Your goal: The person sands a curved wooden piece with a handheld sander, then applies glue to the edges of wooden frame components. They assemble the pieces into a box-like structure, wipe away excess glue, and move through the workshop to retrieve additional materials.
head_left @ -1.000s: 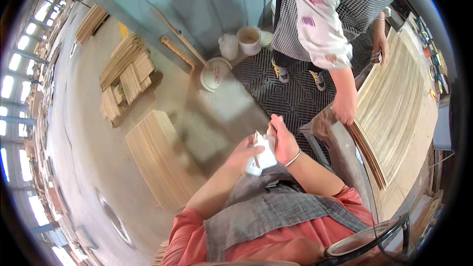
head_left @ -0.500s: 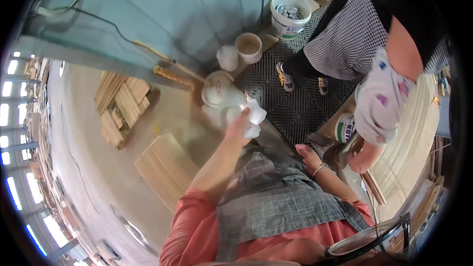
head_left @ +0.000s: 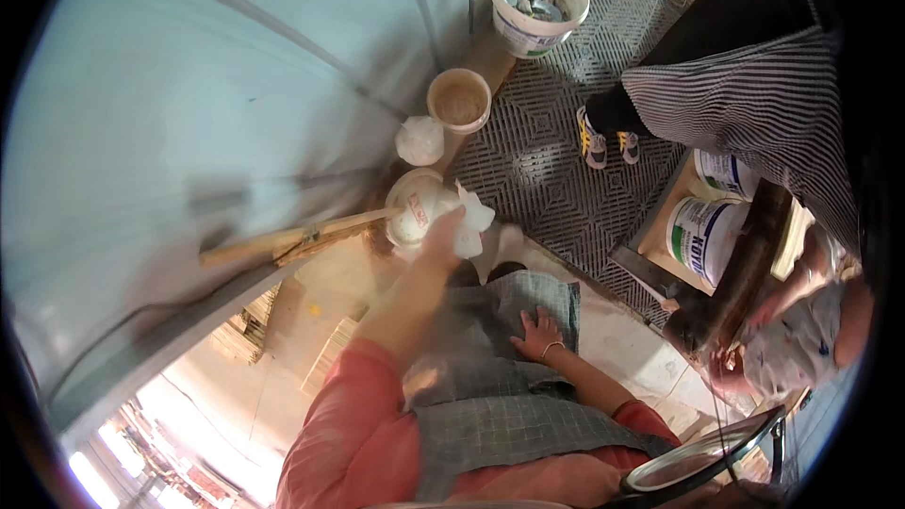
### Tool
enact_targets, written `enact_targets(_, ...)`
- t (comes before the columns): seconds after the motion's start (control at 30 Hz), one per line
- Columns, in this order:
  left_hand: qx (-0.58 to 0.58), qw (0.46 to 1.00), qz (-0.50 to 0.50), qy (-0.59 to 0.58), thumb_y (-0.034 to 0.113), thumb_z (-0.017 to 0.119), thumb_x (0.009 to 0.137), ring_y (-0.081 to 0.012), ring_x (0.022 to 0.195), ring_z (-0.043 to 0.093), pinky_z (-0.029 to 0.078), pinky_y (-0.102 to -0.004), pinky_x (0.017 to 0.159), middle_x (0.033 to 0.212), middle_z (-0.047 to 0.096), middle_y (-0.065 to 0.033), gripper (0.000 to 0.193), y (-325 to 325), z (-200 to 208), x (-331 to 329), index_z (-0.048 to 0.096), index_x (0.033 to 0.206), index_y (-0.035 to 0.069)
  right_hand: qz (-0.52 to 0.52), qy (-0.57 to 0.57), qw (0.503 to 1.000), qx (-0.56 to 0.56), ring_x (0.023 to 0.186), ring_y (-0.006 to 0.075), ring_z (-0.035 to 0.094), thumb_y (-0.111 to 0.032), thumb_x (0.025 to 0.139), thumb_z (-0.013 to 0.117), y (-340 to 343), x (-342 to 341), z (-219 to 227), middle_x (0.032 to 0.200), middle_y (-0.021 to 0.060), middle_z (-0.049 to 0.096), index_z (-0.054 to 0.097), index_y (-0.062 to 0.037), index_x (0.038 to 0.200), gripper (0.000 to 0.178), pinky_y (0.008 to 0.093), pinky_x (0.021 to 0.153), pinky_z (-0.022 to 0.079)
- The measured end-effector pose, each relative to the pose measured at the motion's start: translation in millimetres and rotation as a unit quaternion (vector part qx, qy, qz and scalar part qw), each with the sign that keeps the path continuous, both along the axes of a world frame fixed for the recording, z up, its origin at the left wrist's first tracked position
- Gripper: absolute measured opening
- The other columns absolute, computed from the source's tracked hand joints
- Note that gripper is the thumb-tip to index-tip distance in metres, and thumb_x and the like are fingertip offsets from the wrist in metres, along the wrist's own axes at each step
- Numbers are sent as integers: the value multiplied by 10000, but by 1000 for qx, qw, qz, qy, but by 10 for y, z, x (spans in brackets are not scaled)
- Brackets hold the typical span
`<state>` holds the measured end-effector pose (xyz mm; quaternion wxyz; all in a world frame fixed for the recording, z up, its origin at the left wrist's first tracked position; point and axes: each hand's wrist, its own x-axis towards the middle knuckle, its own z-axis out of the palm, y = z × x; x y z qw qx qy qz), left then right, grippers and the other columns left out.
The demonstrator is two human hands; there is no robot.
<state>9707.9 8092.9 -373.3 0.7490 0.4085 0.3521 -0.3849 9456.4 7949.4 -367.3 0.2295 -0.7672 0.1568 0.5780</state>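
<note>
My left hand (head_left: 445, 234) is closed round a white, irregularly shaped, thin-walled piece (head_left: 474, 212) that looks like plastic; its exact kind is unclear. It is held just right of a whitish round tub (head_left: 411, 207) with red markings, which stands by the wall. My right hand (head_left: 539, 332) rests on my grey checked apron (head_left: 500, 415) with its fingers spread, holding nothing. A wooden stick (head_left: 330, 226) slants from the left and ends at the tub.
By the wall are a white lump-shaped thing (head_left: 419, 140), a small dusty bucket (head_left: 459, 102) and a white bucket (head_left: 538, 5) of scraps. A co-worker in a striped apron (head_left: 745, 99) stands right, near another bucket (head_left: 705, 238). Dark matting (head_left: 556, 141) covers the floor.
My view has turned toward the wall and buckets. My left hand still holds the white piece. My right hand now lies spread on the apron. The co-worker's arms appear lower and farther right.
</note>
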Motion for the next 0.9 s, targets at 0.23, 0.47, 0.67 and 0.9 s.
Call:
enact_targets(0.23,22,990,-38,-132,231,614,879,-213,859,616,519,-355,724,987,619,-90,316,11,-2376,892,558,1137,59,19,53,998,24,1384,453,90,-558,809,584,498,516,-391,1536,162,19,206,-265,1467,813,573,1069,237)
enact_targets(0.47,-21,997,68,11,250,643,836,-269,1114,529,426,-397,975,1131,571,-127,440,-460,-2934,1873,533,1217,60,31,50,998,21,1381,470,56,-522,780,636,520,689,-546,1531,150,29,280,-296,1441,784,601,1054,241)
enact_targets(0.67,141,989,-6,52,229,622,853,-250,899,593,518,-392,733,1044,589,-117,357,-625,-2794,1952,551,1143,32,52,94,994,35,1380,468,46,-540,774,627,494,945,-536,1531,150,30,305,-296,1432,772,594,1069,211)
enact_targets(0.9,410,751,-371,-361,132,578,854,-315,1043,515,443,-414,894,1108,535,-150,319,58,-2647,1757,539,1149,17,35,106,993,39,1384,461,19,-529,776,626,455,1095,-594,1534,144,15,303,-284,1436,775,592,1064,209)
